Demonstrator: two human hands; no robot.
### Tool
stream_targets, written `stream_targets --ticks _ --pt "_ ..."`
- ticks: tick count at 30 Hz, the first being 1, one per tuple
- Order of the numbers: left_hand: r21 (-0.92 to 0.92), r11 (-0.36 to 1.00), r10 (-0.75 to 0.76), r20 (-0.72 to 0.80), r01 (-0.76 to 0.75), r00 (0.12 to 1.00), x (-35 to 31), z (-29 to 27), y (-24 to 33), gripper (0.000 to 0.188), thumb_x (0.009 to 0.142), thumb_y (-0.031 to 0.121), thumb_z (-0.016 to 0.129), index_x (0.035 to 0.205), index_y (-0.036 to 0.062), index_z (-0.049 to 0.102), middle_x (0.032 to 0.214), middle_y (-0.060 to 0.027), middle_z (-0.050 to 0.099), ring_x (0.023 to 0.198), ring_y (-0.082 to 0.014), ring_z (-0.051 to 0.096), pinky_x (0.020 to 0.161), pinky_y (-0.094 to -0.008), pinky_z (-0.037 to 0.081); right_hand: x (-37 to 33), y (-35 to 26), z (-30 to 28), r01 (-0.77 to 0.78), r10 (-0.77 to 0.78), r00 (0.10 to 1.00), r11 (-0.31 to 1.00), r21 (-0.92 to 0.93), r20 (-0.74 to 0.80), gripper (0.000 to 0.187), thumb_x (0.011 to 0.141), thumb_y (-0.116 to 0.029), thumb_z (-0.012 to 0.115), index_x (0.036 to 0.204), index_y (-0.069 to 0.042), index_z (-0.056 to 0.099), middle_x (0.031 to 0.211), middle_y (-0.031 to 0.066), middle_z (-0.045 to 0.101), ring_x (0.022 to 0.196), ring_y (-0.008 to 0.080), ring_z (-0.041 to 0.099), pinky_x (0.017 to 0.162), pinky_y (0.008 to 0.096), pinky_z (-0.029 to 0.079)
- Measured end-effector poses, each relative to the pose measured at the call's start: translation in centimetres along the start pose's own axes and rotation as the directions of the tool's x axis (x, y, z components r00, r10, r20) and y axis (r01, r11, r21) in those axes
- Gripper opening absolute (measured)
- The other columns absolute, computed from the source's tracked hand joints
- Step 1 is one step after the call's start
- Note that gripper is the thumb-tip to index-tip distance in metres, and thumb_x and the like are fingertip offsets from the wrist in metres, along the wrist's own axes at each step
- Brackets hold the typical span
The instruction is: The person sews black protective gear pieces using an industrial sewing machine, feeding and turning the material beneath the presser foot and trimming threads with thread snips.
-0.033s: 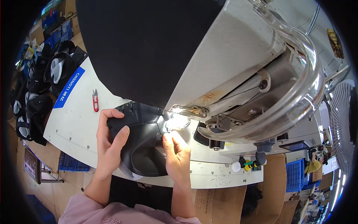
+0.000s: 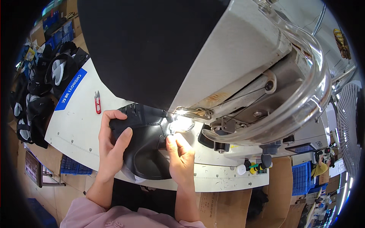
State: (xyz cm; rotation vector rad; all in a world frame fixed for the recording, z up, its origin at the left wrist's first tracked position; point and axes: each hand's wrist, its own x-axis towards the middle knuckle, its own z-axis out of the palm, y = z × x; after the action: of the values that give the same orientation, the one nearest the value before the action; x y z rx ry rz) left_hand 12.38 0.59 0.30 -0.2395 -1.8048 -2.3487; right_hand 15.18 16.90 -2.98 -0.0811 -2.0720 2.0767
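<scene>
A black shoe upper (image 2: 140, 150) with stitched seams lies partly on the white table under the head of a sewing machine (image 2: 220, 72). My left hand (image 2: 112, 152) grips its left edge, thumb on top and fingers curled over the far side. On the near right edge, beside the brightly lit needle area (image 2: 180, 123), my right hand (image 2: 181, 157) pinches the material between thumb and fingers. Glare hides the needle and the exact stitching point. Something pale shows below the upper's near edge.
Red-handled thread snips (image 2: 98, 104) lie on the table (image 2: 76, 131) to the left. Several black uppers (image 2: 36, 110) are piled beyond its left edge. Small round containers (image 2: 243, 169) stand at the right; a cardboard box (image 2: 277, 182) is below. A clear guard (image 2: 319, 87) curves around the machine head.
</scene>
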Motion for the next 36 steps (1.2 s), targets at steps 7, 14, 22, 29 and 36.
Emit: stream_targets --ticks 7,14,22,29,36 --pt "-0.018 1.0 -0.008 0.052 0.008 0.999 2.0 -0.5 0.5 0.028 0.086 0.004 0.058 0.111 0.0064 0.044 0.096 -0.005 0.056 0.084 -0.0063 0.053 0.075 -0.0192 0.043 0.2 0.6 1.5 0.055 -0.054 0.994 0.998 0.001 -0.1 0.019 0.099 -0.012 0.051 0.092 0.001 0.064 0.084 -0.0001 0.062 0.077 0.0048 0.051 0.071 0.0204 0.041" --pt "0.034 0.999 -0.018 0.036 0.017 0.999 3.0 -0.5 0.8 0.026 0.084 0.007 0.058 0.107 0.006 0.047 0.091 -0.0029 0.056 0.08 -0.0051 0.052 0.071 -0.0183 0.04 0.2 0.2 2.0 -0.022 0.021 0.991 1.0 -0.004 -0.129 0.021 0.099 -0.014 0.051 0.093 0.001 0.064 0.082 0.0001 0.062 0.075 0.0047 0.051 0.069 0.021 0.042" --pt "0.073 0.997 -0.041 0.066 0.036 0.997 3.8 -1.0 0.8 0.026 0.084 0.011 0.059 0.107 0.0047 0.048 0.083 -0.0013 0.056 0.075 -0.0041 0.051 0.069 -0.0176 0.039 0.5 0.8 2.3 0.128 -0.142 0.977 0.987 -0.093 -0.16 0.022 0.099 -0.014 0.052 0.095 0.002 0.066 0.082 0.0006 0.064 0.074 0.0045 0.052 0.068 0.0209 0.043" --pt "0.069 0.997 -0.036 0.083 0.03 0.996 3.3 -1.0 0.5 0.026 0.086 0.009 0.059 0.108 0.0046 0.047 0.088 -0.0037 0.058 0.075 -0.0042 0.052 0.067 -0.0185 0.041 0.7 0.9 2.2 0.121 -0.142 0.966 0.987 -0.107 -0.216 0.019 0.097 -0.012 0.054 0.093 0.002 0.067 0.079 0.0002 0.063 0.071 0.0049 0.052 0.065 0.0213 0.044" --pt "0.246 0.953 0.171 0.046 -0.177 0.984 -2.0 0.9 -1.0 0.026 0.084 0.002 0.058 0.105 -0.0004 0.043 0.101 -0.007 0.043 0.089 -0.0099 0.043 0.078 -0.0226 0.036 1.0 0.2 -1.6 -0.046 0.04 0.99 0.998 -0.046 -0.137 0.015 0.093 -0.009 0.059 0.088 0.003 0.067 0.075 -0.0022 0.059 0.069 0.0045 0.051 0.062 0.0206 0.042"
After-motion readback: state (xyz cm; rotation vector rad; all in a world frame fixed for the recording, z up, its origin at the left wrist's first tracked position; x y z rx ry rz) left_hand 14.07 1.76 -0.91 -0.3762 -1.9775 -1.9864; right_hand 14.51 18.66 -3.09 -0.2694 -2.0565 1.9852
